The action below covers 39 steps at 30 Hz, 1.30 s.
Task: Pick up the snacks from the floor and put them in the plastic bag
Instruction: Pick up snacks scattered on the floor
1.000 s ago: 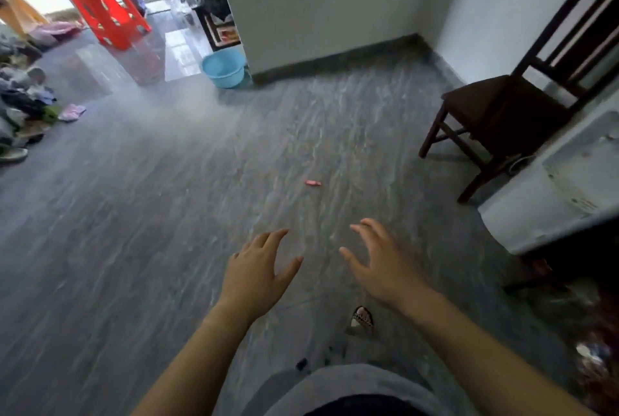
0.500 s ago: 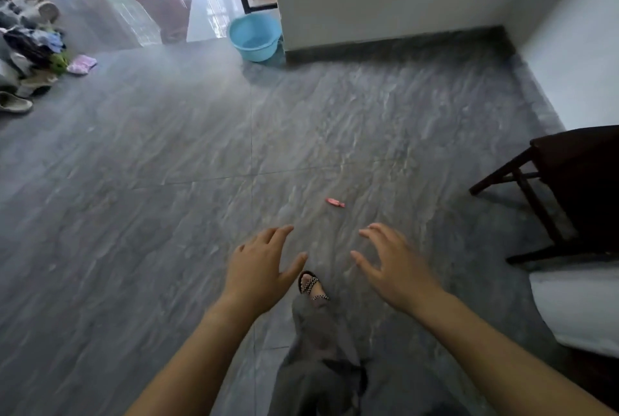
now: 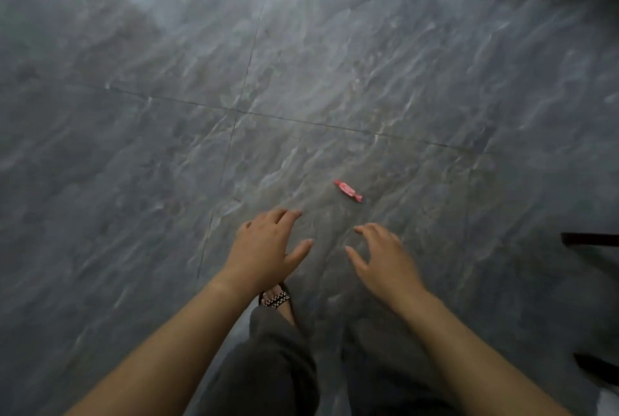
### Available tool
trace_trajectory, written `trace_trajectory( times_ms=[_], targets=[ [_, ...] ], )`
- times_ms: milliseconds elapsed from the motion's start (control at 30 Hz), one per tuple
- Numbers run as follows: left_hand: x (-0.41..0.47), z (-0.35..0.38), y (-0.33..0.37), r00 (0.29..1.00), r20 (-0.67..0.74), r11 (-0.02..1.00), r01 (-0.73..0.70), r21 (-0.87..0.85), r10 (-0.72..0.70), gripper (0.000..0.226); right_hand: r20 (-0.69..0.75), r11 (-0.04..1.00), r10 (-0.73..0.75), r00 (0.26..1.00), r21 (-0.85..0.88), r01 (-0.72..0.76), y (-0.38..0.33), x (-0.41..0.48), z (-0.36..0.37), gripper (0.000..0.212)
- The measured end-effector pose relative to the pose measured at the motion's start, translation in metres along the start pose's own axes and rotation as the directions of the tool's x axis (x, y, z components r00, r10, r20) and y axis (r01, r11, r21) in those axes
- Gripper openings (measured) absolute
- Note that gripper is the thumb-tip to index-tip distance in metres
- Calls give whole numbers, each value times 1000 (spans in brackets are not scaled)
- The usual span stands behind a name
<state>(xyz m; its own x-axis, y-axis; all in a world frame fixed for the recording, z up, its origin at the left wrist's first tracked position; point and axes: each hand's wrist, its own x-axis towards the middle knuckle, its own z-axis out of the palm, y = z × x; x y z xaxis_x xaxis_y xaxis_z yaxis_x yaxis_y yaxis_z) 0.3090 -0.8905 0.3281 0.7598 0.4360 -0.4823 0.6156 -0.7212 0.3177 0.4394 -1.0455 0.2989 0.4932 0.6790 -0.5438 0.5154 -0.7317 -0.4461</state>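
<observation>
Head view: one pink wrapped snack (image 3: 347, 190) lying on the grey tiled floor (image 3: 134, 147).
The snack sits just right of the frame's centre, below the tile seam, and nothing touches it. My left hand (image 3: 268, 249) and right hand (image 3: 385, 263) hover lower in the frame, fingers spread and relaxed, holding nothing, with the snack beyond the gap between them. My sandal (image 3: 277, 300) shows under my left wrist. Dark chair legs (image 3: 589, 238) are at the right edge.
</observation>
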Motion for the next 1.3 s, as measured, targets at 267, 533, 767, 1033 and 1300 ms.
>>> trace_trajectory(
  times_ms=[267, 533, 767, 1033, 1300],
  targets=[
    [207, 251, -113, 999, 43, 976, -15, 215, 6, 69, -2, 967, -108, 994, -232, 104, 130, 253, 170, 56],
    [242, 338, -160, 991, -123, 987, -24, 159, 44, 62, -228, 982, -127, 965, -168, 90, 164, 291, 221, 40],
    [245, 345, -154, 987, -162, 993, 14, 115, 5, 64, -214, 985, -128, 968, -144, 99, 169, 284, 231, 33],
    [204, 275, -153, 984, 109, 988, 131, 79, -139, 67, -114, 983, -151, 982, -123, 137, 117, 256, 203, 25],
    [-31, 24, -131, 927, 83, 930, 367, -2, -366, 67, 88, 963, -264, 961, -35, 268, -92, 59, 29, 25]
  ],
)
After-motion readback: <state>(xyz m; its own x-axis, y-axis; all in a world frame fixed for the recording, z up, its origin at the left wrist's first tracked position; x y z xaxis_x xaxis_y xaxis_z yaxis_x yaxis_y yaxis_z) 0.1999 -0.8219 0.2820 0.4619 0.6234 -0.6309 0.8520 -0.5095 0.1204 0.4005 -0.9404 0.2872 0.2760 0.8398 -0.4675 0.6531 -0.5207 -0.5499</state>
